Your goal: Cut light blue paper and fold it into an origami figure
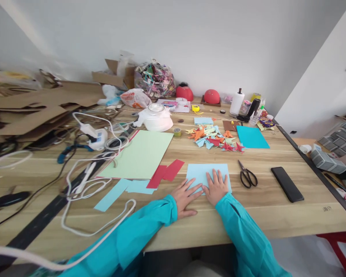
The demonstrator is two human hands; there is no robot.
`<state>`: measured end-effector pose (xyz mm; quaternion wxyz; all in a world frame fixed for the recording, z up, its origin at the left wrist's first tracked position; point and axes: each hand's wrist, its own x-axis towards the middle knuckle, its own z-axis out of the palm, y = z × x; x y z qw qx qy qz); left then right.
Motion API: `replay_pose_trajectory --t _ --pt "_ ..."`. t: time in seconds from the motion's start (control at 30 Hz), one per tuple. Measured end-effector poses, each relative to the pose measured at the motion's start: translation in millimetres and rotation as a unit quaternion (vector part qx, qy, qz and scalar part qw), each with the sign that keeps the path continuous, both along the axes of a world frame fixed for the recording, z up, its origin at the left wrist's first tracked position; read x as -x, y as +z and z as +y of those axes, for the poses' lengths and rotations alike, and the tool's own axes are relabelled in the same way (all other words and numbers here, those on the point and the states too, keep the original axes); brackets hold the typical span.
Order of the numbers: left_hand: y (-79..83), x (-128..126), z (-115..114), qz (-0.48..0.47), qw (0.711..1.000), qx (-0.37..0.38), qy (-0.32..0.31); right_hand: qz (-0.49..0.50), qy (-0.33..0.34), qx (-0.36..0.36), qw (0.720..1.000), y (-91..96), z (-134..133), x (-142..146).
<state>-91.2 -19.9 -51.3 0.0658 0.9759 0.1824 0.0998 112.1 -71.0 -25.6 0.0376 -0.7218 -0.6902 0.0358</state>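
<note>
A craft workroom, judging by scissors (245, 172), folded paper pieces (207, 135), cardboard (47, 107).

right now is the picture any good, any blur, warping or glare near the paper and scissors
Head view: light blue paper and scissors fairly clear, no strong glare on either; head view: wide-angle stretch, with the tabletop edges splaying outward; head view: far-left cardboard looks soft; head view: pale light streak at upper left on the wall.
</note>
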Motion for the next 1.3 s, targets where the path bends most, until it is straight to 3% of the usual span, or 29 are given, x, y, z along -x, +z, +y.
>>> replay_pose_trajectory --t 0.27,0.67,0.83,0.97,1.07,1.17,1.3 --pt "1.0 0 0 0.002 1.000 -0.010 0.001 0.006 -0.058 -0.007 0.998 -1.5 -10 2" --pt "6.9 1 -3 -0.005 0.999 -0.037 0.014 0.032 -0.070 -0.023 0.997 3.6 -18 -3" --pt "7.3 -35 -18 -0.036 0.991 -0.090 0.087 0.062 -0.081 -0.058 0.993 4.0 -20 -3" --pt "15.1 -80 -31 -0.079 0.987 -0.077 0.117 0.091 -0.108 -0.178 0.974 0.0 -33 -12" --pt "21.1 -100 -36 -0.117 0.982 -0.078 0.124 0.104 -0.108 -0.252 0.956 -3.4 -45 -24" --pt "21.7 -105 -36 -0.122 0.982 -0.061 0.130 0.115 -0.111 -0.259 0.953 -3.6 -53 -32" --pt "18.7 -102 -36 -0.124 0.982 -0.025 0.138 0.110 -0.106 -0.216 0.964 2.9 -53 -33"
